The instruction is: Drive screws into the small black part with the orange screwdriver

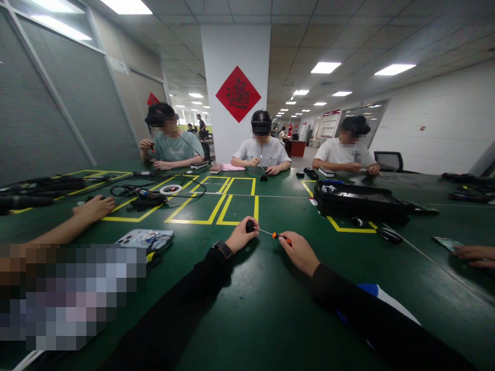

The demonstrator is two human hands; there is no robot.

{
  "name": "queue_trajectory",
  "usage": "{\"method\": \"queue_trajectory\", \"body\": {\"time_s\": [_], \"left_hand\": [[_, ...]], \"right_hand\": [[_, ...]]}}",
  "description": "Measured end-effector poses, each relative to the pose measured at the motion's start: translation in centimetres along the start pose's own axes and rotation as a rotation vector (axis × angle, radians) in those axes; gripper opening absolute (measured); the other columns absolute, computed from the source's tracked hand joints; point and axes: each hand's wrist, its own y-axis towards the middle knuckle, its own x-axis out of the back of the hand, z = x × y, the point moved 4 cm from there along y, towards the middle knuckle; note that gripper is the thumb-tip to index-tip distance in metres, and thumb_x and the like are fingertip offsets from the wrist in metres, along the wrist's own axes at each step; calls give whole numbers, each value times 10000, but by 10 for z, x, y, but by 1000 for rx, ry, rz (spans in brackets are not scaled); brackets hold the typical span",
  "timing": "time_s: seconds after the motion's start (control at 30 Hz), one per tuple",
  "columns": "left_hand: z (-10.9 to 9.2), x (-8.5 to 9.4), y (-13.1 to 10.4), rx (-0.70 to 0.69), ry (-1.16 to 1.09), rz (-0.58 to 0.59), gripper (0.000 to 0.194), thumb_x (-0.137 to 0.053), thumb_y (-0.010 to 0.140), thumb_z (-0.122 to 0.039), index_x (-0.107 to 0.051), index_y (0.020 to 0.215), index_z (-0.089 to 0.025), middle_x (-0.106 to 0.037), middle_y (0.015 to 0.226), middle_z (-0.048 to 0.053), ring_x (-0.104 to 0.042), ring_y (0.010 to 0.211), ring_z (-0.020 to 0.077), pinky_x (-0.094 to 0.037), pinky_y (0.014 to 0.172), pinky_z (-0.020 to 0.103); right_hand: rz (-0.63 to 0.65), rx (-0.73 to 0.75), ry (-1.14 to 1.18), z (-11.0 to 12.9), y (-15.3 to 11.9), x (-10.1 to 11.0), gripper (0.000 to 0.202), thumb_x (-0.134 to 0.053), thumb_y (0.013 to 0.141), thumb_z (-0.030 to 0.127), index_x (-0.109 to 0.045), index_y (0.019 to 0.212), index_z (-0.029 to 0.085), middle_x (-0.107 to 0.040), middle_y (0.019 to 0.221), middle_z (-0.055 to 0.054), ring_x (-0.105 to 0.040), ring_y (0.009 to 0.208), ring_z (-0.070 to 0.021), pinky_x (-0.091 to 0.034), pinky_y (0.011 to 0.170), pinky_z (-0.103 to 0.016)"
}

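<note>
My left hand (240, 238) is closed on a small round black part (250, 225) above the green table (247, 319); I cannot make out what kind of part it is. My right hand (299, 251) grips a screwdriver (281, 238) with an orange and black handle. Its thin metal shaft points left, and the tip meets or nearly meets the black part. My fingers hide some of both things. A dark wristband (223, 249) circles my left wrist.
A black open case (359, 200) lies to the right, with a computer mouse (389, 235) near it. Black cables (135, 190) and a phone-like item (145, 238) lie left. Three people sit across the table; other people's hands (95, 207) rest at both sides.
</note>
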Motion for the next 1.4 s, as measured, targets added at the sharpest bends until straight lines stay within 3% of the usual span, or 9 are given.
{"method": "queue_trajectory", "body": {"time_s": [0.23,0.4,0.53,0.63,0.7,0.77,0.9,1.1,1.4], "left_hand": [[3,1,1,-31,84,26,215,-568,626,-130,-503,827,-167,-558,793,-5,-511,741,114,-394,698,247],[6,1,2,-15,111,45,217,-560,637,-153,-496,844,-163,-566,816,3,-516,736,113,-402,666,238],[9,2,3,15,64,41,221,-541,646,-155,-497,862,-166,-575,836,12,-526,754,115,-407,657,229],[12,2,4,29,13,44,241,-537,631,-128,-494,865,-169,-574,831,8,-531,765,113,-409,673,228],[13,2,4,42,-25,47,250,-521,626,-106,-487,865,-168,-569,820,4,-533,746,106,-410,665,224],[13,2,4,51,-61,48,257,-502,622,-84,-480,864,-166,-564,807,0,-533,730,100,-410,666,223],[10,1,3,54,-75,77,263,-503,610,-69,-478,854,-161,-558,790,-4,-528,709,94,-405,655,218],[5,-3,1,56,-96,128,261,-521,615,-87,-483,862,-163,-563,794,0,-532,709,99,-403,641,221],[5,-2,-1,70,-197,129,278,-531,621,-81,-478,881,-164,-566,870,19,-548,769,111,-412,708,244]], "right_hand": [[-35,10,-11,-2,-1,-1,195,-477,786,271,-550,956,211,-529,920,-36,-512,809,-140,-386,742,-258],[44,-8,-7,-2,2,-7,226,-408,825,307,-560,926,174,-566,889,-54,-505,846,-146,-369,759,-260],[283,-64,-2,-4,16,-6,283,-354,846,329,-574,812,155,-585,750,-40,-529,707,-128,-385,645,-237],[575,-135,52,-12,30,-6,256,-401,822,353,-558,875,159,-569,662,-8,-524,553,-102,-377,515,-207],[657,-106,58,-18,40,-5,248,-448,800,347,-545,940,167,-564,668,1,-522,521,-94,-382,499,-203],[574,30,36,-23,51,-2,240,-492,779,326,-554,955,174,-575,740,-12,-541,599,-106,-410,574,-224],[264,240,17,-32,52,-2,241,-478,793,282,-560,993,177,-570,925,-56,-526,846,-151,-399,772,-290],[151,214,-2,-34,30,-6,259,-425,823,281,-543,1038,197,-567,943,-55,-524,856,-155,-399,780,-291],[54,70,-64,-15,3,-10,277,-398,827,341,-541,1032,221,-579,933,-45,-532,856,-158,-392,769,-271]]}}
